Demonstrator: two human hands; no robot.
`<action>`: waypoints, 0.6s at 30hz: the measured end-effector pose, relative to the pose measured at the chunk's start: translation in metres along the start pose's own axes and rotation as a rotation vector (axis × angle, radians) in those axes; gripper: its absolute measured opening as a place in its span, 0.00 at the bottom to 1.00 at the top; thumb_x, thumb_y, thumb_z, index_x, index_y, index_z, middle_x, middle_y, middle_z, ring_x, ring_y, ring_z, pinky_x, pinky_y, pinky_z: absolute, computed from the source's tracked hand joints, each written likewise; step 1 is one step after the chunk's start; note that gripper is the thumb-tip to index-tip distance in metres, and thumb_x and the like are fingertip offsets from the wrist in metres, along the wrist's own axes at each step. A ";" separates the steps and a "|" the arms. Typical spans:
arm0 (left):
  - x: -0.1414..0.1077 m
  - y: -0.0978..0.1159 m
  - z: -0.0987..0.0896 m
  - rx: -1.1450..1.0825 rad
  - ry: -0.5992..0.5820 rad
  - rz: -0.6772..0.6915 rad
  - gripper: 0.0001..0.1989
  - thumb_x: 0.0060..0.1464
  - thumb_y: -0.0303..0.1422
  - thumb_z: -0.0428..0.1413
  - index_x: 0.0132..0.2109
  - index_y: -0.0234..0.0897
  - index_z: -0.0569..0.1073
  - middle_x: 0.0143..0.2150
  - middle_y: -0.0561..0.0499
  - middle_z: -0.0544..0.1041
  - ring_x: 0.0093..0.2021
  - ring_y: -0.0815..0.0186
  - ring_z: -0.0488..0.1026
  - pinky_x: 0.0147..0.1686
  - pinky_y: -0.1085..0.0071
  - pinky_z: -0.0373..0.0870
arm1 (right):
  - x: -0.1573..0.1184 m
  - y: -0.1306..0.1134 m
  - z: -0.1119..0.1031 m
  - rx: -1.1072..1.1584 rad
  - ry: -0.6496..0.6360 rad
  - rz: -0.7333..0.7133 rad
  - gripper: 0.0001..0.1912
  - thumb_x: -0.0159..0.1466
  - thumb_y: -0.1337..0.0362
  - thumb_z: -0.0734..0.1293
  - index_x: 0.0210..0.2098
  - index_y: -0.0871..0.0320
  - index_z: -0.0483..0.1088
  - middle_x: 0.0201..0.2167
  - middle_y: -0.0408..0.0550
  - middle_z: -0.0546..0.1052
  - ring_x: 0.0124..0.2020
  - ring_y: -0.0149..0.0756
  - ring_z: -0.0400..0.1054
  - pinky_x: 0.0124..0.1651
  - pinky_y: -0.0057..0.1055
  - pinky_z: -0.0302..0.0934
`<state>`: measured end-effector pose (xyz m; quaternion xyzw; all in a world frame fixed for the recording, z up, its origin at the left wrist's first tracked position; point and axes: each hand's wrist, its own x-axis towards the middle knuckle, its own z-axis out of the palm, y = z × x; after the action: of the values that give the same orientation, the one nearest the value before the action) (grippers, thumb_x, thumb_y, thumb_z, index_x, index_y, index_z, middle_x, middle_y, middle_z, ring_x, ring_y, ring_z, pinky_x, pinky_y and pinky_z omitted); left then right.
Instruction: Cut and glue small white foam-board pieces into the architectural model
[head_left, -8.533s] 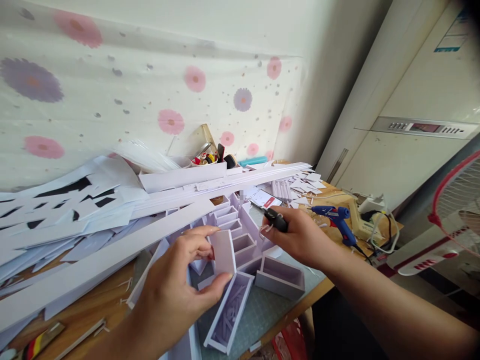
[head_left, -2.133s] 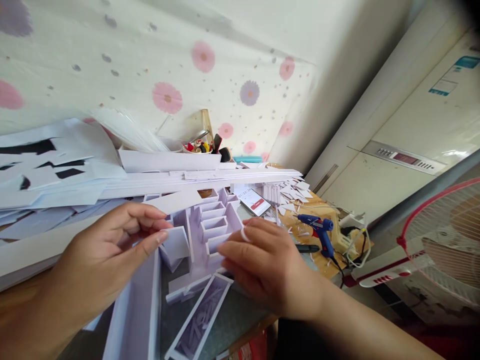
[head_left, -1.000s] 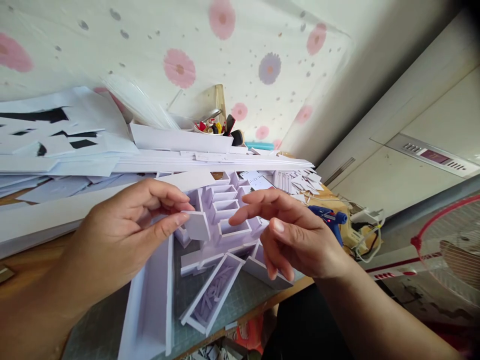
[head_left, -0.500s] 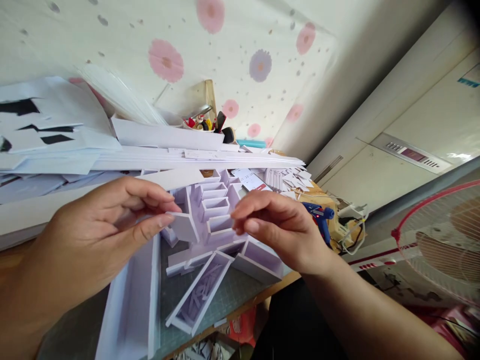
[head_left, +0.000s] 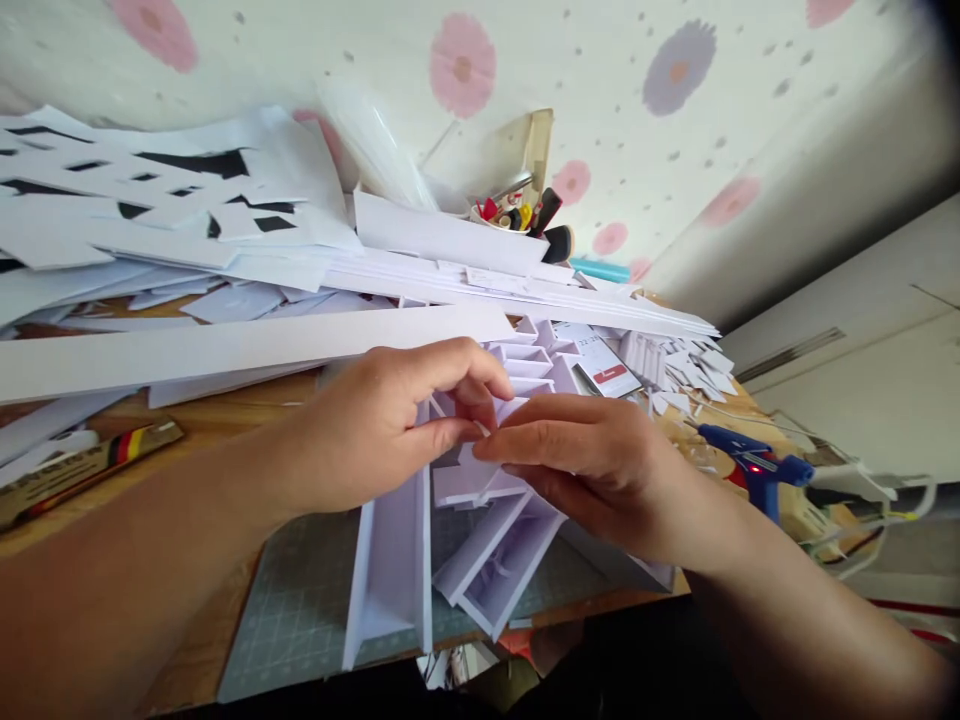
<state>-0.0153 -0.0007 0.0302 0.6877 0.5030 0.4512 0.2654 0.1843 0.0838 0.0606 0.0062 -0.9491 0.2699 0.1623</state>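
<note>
The hands have come together: left hand [head_left: 412, 415] and right hand [head_left: 592, 460] curl narrowly, their hold hidden. The narrow white box [head_left: 484, 550] lies below, slanting nearward and left, closer to the right.

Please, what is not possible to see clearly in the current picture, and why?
In the head view:
Anything held between the left hand and the right hand: covered by them.
Small writing on the phone: too small and blurred.
Left end of the long white strip: cut off by the picture's left edge.
</note>
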 end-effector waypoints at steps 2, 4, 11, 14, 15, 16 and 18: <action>0.001 0.001 -0.001 -0.017 0.004 0.001 0.11 0.53 0.22 0.57 0.42 0.43 0.73 0.34 0.60 0.80 0.35 0.73 0.78 0.38 0.80 0.71 | 0.001 -0.001 0.000 -0.049 0.005 -0.007 0.12 0.66 0.79 0.62 0.46 0.69 0.75 0.37 0.54 0.78 0.36 0.32 0.71 0.36 0.26 0.64; 0.001 0.000 -0.001 -0.031 0.024 -0.007 0.11 0.54 0.22 0.57 0.42 0.43 0.73 0.34 0.60 0.80 0.35 0.73 0.78 0.37 0.80 0.71 | 0.002 -0.002 0.001 -0.101 0.014 -0.013 0.12 0.66 0.80 0.62 0.44 0.68 0.75 0.37 0.53 0.79 0.34 0.31 0.71 0.35 0.26 0.62; 0.002 -0.010 -0.004 0.051 -0.121 -0.033 0.14 0.54 0.19 0.56 0.42 0.42 0.74 0.37 0.59 0.81 0.36 0.73 0.78 0.38 0.79 0.71 | 0.003 -0.005 0.018 -0.193 -0.103 0.009 0.12 0.69 0.74 0.60 0.42 0.67 0.76 0.32 0.51 0.77 0.33 0.37 0.68 0.36 0.32 0.62; 0.003 -0.012 -0.006 0.091 -0.183 -0.061 0.12 0.55 0.20 0.54 0.40 0.42 0.74 0.36 0.59 0.82 0.35 0.72 0.78 0.37 0.77 0.71 | 0.002 -0.004 0.023 -0.201 -0.150 0.028 0.12 0.68 0.74 0.60 0.43 0.66 0.76 0.32 0.50 0.77 0.33 0.37 0.68 0.38 0.32 0.61; 0.003 -0.012 -0.006 0.104 -0.191 -0.064 0.11 0.55 0.20 0.54 0.39 0.42 0.74 0.35 0.59 0.82 0.34 0.71 0.78 0.36 0.77 0.71 | 0.002 -0.005 0.024 -0.193 -0.159 0.035 0.12 0.68 0.75 0.61 0.43 0.67 0.76 0.32 0.49 0.77 0.33 0.37 0.67 0.39 0.32 0.61; 0.004 -0.013 -0.007 0.116 -0.195 -0.063 0.11 0.55 0.21 0.54 0.39 0.43 0.74 0.34 0.60 0.82 0.33 0.71 0.78 0.35 0.77 0.70 | 0.002 -0.005 0.024 -0.188 -0.170 0.040 0.11 0.68 0.75 0.61 0.42 0.67 0.76 0.32 0.49 0.77 0.33 0.36 0.66 0.39 0.32 0.61; 0.004 -0.014 -0.007 0.133 -0.202 -0.062 0.11 0.56 0.21 0.55 0.39 0.43 0.75 0.33 0.61 0.82 0.31 0.72 0.78 0.32 0.77 0.68 | 0.003 -0.006 0.023 -0.192 -0.196 0.040 0.11 0.67 0.75 0.61 0.40 0.67 0.76 0.31 0.48 0.77 0.32 0.36 0.65 0.40 0.32 0.61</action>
<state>-0.0269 0.0073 0.0236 0.7299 0.5236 0.3367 0.2823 0.1753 0.0672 0.0454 -0.0017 -0.9818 0.1790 0.0633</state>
